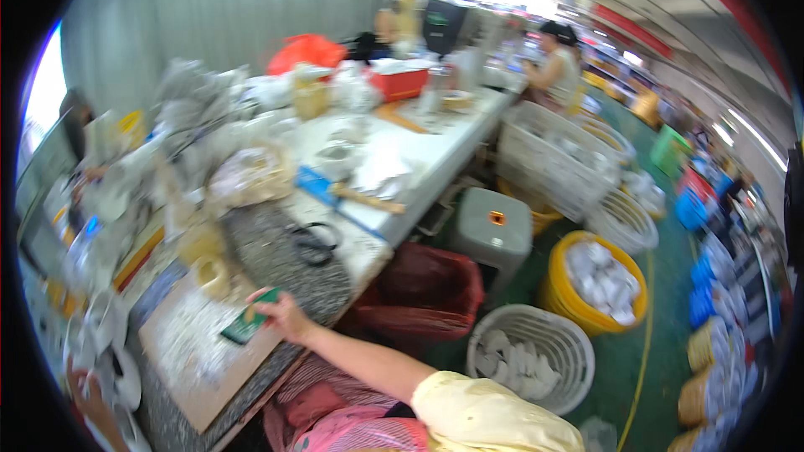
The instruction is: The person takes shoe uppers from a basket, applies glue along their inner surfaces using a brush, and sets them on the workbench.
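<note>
- The right hand (283, 315), low and left of centre in the frame, has its fingers clamped on a small green card (248, 323) — the arm reaches in from the lower edge in a pale yellow sleeve (486, 417).
- The green card sits over the near edge of a brown board (197, 364) lying on the bench (268, 259), lower left of the frame.
- The left hand does not show in the picture.
- Just above the hand, black scissors (313, 242) lie on the speckled bench top; a roll of tape (213, 274) stands to the left of them.
- Right of the bench, lower middle — a red bin (423, 293), a grey stool (492, 228), a white basket (529, 355) and a yellow bucket (595, 283) of white pieces on the green floor.
- Another person (556, 63) sits at the far end, upper right.
</note>
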`<action>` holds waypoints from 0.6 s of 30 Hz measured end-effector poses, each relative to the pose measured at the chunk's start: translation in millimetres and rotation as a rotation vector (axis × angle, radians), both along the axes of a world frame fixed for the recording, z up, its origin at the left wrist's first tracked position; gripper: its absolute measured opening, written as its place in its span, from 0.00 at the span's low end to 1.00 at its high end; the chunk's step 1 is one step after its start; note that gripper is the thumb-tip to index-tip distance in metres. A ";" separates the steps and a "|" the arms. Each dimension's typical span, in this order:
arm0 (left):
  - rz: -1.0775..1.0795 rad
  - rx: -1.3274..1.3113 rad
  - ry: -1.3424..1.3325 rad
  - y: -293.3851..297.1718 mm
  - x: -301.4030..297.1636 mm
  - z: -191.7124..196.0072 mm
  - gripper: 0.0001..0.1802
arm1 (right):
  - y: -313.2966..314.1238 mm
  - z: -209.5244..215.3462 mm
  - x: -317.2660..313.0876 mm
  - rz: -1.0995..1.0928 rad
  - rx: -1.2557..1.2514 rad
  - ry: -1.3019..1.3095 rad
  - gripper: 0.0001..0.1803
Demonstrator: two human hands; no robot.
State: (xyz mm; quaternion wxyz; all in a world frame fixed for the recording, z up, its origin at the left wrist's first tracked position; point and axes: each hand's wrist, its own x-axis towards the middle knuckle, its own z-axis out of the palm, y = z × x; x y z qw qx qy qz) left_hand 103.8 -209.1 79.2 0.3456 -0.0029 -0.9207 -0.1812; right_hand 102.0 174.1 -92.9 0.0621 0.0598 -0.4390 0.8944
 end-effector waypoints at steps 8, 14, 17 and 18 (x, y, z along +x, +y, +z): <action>0.018 -0.215 0.043 -22.5 72.2 5.5 0.22 | 23.9 -10.1 6.6 -0.137 -0.078 -0.042 0.12; 0.509 0.131 -0.422 -117.6 231.1 -25.2 0.20 | 47.5 -34.6 -1.1 0.379 -0.251 0.072 0.18; 0.717 0.306 -0.680 -147.7 312.0 -88.4 0.22 | 49.4 -38.0 -5.7 0.415 -0.222 0.053 0.19; 0.764 0.342 -0.758 -151.3 326.1 -108.3 0.22 | 54.9 -39.7 -7.1 0.368 -0.198 0.025 0.19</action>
